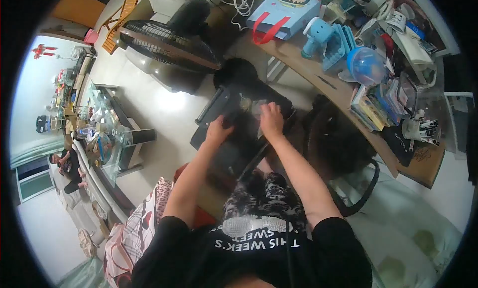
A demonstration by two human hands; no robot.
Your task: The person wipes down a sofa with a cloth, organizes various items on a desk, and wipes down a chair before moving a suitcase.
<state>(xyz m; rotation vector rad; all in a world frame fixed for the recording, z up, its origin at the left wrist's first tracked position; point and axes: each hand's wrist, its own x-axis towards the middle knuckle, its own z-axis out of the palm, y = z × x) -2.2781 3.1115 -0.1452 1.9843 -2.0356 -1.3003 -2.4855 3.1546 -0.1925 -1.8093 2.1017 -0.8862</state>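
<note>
Both hands are over a dark case or bag [211, 109] in front of my legs. My left hand [217, 130] is at its left part, fingers curled around or against something dark that I cannot make out. My right hand [271, 119] is at its right part, with its fingers bent over a pale, clear-looking item [260, 109], perhaps a plastic wrapper. Whether the right fingers grip it is blurred. A small pale patch lies on the dark surface between the hands.
A floor fan [169, 44] stands ahead. On the right, a desk [318, 84] bears a blue gift bag [286, 11], a blue toy [318, 36], books [368, 109] and a pen cup [412, 129]. A dark chair [333, 138] is below it. Another person [72, 166] sits far left.
</note>
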